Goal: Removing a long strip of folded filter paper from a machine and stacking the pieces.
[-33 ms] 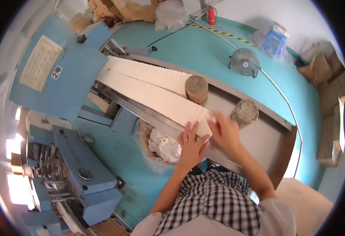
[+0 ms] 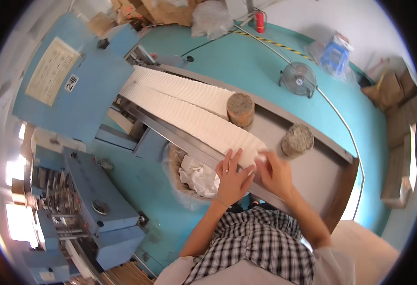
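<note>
Two long rows of folded white paper (image 2: 189,113), packed on edge, lie side by side along a metal trough (image 2: 313,175). The nearer row reaches further out, and both my hands are at its right end. My left hand (image 2: 233,179) is open, fingers spread over the near edge of that end. Beside it, my right hand (image 2: 277,175) has bent fingers against the end face; its fingertips are blurred, and whether they grip sheets is unclear. A brown cylindrical block (image 2: 240,110) stands against the end of the farther row. A greyish, mottled cylindrical block (image 2: 297,140) stands apart, right of my right hand.
A blue machine (image 2: 75,80) stands at the trough's left end. Below the near edge is a plastic-lined bin (image 2: 175,175) holding crumpled white paper. A second blue machine (image 2: 94,199) is at lower left. Beyond the trough are a floor fan (image 2: 298,78) and a metal pole (image 2: 336,111).
My right hand has shifted slightly right and down, its fingers still at the row's end. My left hand stays nearly in place. The whole view has moved a little.
</note>
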The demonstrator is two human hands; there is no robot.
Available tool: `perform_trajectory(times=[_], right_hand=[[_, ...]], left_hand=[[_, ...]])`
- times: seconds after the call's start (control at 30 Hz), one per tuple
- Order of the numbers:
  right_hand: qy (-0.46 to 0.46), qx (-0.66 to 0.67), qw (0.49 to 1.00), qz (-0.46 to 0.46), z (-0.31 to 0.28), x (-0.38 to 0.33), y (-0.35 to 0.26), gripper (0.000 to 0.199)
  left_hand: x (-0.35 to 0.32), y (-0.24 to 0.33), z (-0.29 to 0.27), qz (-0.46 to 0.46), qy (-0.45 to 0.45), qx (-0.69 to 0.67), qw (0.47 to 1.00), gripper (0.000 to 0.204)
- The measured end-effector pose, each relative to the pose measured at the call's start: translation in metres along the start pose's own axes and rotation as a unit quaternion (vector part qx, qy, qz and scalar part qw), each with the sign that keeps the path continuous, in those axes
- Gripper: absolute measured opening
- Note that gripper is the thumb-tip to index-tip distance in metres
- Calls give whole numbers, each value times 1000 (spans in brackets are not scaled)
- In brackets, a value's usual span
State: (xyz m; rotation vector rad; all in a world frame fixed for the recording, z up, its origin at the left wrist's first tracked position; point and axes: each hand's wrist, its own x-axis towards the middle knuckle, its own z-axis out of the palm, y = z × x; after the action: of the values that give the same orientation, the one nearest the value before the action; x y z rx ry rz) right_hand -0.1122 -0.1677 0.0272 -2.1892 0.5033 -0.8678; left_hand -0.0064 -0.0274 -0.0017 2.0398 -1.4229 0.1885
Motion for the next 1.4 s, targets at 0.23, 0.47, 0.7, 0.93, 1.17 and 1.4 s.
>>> perform_trajectory(times=[0.23, 0.47, 0.7, 0.93, 1.17, 1.4], right_hand=[[-101, 48, 987, 117, 14, -62, 2, 81], [-91, 55, 984, 146, 30, -55, 6, 80], [-2, -62, 998, 0, 35, -52, 11, 70], [-41, 38, 988, 146, 32, -52, 3, 73], [-17, 17, 993, 113, 38, -55, 7, 68], [4, -25, 995, 94, 35, -57, 4, 65]], left_hand=[[49, -99, -2, -76, 166, -58, 981, 44], [111, -266, -18, -344, 244, 84, 903, 86], [126, -320, -47, -484, 200, 74, 849, 105], [130, -300, -45, -505, 161, 57, 846, 104], [124, -304, -43, -493, 168, 82, 850, 100], [120, -295, -38, -434, 228, 131, 862, 75]])
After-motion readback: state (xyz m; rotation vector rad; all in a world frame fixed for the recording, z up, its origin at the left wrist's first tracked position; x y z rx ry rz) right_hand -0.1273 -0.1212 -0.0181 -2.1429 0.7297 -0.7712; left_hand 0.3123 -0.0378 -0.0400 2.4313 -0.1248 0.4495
